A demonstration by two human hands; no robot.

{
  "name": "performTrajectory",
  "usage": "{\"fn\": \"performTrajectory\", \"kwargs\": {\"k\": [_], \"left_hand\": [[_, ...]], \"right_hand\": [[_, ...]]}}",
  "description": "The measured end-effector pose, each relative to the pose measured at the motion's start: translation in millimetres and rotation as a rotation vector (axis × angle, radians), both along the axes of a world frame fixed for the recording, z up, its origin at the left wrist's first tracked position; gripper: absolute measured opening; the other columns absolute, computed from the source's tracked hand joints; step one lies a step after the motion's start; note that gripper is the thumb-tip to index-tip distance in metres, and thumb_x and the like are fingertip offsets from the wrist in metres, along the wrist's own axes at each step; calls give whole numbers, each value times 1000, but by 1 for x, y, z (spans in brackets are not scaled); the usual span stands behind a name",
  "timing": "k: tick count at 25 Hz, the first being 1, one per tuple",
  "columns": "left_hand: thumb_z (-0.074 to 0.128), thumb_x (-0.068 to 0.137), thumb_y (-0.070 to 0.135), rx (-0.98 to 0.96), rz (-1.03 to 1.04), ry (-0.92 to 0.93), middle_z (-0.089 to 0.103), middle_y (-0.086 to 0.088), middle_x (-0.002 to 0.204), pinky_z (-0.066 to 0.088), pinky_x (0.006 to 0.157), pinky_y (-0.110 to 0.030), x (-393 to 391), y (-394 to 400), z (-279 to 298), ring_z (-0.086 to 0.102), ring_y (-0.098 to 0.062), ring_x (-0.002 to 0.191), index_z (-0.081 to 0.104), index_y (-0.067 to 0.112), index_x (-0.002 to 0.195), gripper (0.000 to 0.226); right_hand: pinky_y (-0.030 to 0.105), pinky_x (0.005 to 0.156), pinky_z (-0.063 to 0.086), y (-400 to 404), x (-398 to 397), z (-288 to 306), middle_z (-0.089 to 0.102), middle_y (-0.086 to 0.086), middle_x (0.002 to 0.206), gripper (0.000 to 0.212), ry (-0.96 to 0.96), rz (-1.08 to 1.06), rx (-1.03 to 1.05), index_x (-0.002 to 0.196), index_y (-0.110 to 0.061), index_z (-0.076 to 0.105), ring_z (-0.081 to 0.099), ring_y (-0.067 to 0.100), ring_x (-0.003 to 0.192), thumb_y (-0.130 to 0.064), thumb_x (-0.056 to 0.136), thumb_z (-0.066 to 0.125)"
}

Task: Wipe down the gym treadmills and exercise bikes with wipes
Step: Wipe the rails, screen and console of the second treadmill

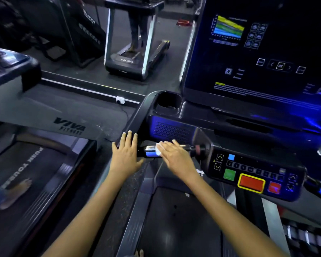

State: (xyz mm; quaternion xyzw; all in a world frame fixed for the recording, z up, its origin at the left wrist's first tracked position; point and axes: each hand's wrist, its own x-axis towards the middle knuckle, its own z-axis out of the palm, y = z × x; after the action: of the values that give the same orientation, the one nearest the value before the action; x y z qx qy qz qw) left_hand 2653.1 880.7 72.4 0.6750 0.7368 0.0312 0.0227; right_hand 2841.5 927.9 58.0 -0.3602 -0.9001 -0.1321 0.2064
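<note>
The treadmill's handlebar (174,148) carries shiny chrome-like metal grip plates that catch blue light, set between matt black ends. A soft white wipe (158,148) lies on it at the bar's nine o'clock end. The console screen (258,52), at one o'clock, looks like glossy black glass. The control panel (254,173) is smooth dark plastic with glossy coloured buttons. The running belt (180,219), at six o'clock, is matt black and faintly sheened.

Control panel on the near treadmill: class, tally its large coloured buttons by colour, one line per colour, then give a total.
Green button: 1
Blue button: 1
Red buttons: 2, the larger framed in yellow
Total: 4
</note>
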Motion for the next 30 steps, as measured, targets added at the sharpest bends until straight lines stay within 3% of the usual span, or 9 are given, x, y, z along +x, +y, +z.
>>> {"fn": "performTrajectory", "kwargs": {"k": [4,7,10,13,16,19,21,24,30], "left_hand": [[45,90,44,-1,-12,3,-1,-9,159,15,113,-53,4,-4,4,-3,-24,147,2,10,151,82],[45,86,26,71,31,-136,21,-9,156,26,107,-53,0,0,6,17,-25,144,26,9,147,66],[33,73,27,290,-27,-251,63,-14,112,49,72,-47,-10,12,8,60,-38,100,64,4,108,52],[28,71,26,319,-16,-270,61,-15,86,46,62,-44,-17,32,17,57,-38,77,65,3,87,46],[33,77,24,177,70,-294,57,-17,109,39,82,-45,-16,56,24,53,-38,98,61,3,104,44],[47,89,22,131,142,-333,44,-12,138,33,95,-42,-9,76,19,44,-34,118,50,5,124,39],[49,93,27,146,152,-346,36,-10,146,32,100,-42,-5,80,13,38,-32,127,43,7,133,46],[50,94,33,161,152,-256,35,-12,148,35,100,-44,-1,78,4,37,-31,131,41,8,137,51],[59,88,25,196,165,-256,44,-15,141,47,89,-46,-1,82,1,47,-34,122,49,6,128,45]], "right_hand": [[41,82,54,-6,12,0,72,5,100,37,44,-107,94,102,-9,72,69,21,91,-22,82,43],[39,81,54,-6,-31,-1,72,5,99,34,74,0,-54,99,-8,71,69,21,89,-16,77,48],[37,77,56,2,-59,1,72,8,96,34,-16,149,-252,94,-5,73,69,24,89,-14,76,45],[39,73,54,14,-54,20,70,12,99,27,-161,213,-501,100,-5,70,65,31,92,-16,85,50],[36,72,48,53,-41,46,71,11,96,17,-144,168,-553,98,-13,71,65,33,89,-13,85,60],[38,71,48,96,-34,59,70,11,94,19,188,-127,-420,92,-12,66,64,34,88,-6,89,48],[39,78,43,112,-44,55,65,13,98,18,120,-268,-372,95,-8,59,60,34,93,-8,94,41],[35,96,33,124,-74,39,60,13,113,23,15,-301,-430,111,-6,54,52,30,110,-13,96,38],[35,91,38,139,-100,41,56,14,125,32,230,-413,-537,125,-1,46,49,30,116,-9,94,39]]}}
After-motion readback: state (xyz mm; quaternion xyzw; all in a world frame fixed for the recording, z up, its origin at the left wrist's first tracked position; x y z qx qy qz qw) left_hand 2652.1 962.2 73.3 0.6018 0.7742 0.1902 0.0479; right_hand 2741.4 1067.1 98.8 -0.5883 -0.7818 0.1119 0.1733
